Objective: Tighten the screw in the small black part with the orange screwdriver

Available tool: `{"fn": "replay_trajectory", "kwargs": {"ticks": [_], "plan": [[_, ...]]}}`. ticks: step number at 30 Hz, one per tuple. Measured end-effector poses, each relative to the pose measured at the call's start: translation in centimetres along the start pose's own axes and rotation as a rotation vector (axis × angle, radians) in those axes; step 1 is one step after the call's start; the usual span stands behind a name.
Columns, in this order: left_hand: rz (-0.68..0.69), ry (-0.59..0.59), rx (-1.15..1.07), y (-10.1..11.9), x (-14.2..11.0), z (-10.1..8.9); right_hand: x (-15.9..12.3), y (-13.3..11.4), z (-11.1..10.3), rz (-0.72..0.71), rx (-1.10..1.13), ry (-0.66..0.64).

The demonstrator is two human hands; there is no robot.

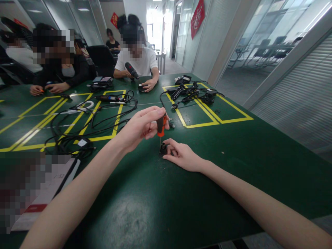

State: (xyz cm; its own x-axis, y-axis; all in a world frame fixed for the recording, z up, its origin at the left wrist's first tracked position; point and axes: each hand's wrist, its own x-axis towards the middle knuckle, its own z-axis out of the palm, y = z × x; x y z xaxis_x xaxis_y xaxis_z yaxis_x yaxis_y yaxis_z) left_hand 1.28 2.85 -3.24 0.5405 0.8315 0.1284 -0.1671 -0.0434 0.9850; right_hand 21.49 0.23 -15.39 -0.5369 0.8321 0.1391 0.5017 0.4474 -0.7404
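Note:
My left hand (pixel 146 122) is closed around the orange and black handle of a screwdriver (pixel 161 125). The screwdriver stands upright, its thin shaft pointing down to a small black part (pixel 163 149) on the green table. Whether the tip sits in a screw is too small to tell. My right hand (pixel 183 155) grips that part from the right, thumb and fingers pinching it against the tabletop. The part has a short raised post; its right side is hidden by my fingers.
Tangled black cables (pixel 70 138) lie to the left, near a dark pen-shaped tool (pixel 110 98). Black parts and cords (pixel 186 91) sit inside yellow tape marks ahead. A co-worker opposite holds a power screwdriver (pixel 132 71). Papers (pixel 49 186) rest at the near left.

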Motion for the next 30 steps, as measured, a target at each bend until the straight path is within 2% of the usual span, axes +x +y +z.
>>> {"fn": "replay_trajectory", "kwargs": {"ticks": [20, 30], "plan": [[-0.011, 0.029, -0.009, -0.05, 0.03, 0.16, -0.03, -0.09, 0.14, 0.026, 0.166, -0.002], [0.013, 0.027, 0.057, -0.02, -0.09, -0.02, -0.01, -0.23, 0.18, 0.029, 0.104, 0.015]]}}
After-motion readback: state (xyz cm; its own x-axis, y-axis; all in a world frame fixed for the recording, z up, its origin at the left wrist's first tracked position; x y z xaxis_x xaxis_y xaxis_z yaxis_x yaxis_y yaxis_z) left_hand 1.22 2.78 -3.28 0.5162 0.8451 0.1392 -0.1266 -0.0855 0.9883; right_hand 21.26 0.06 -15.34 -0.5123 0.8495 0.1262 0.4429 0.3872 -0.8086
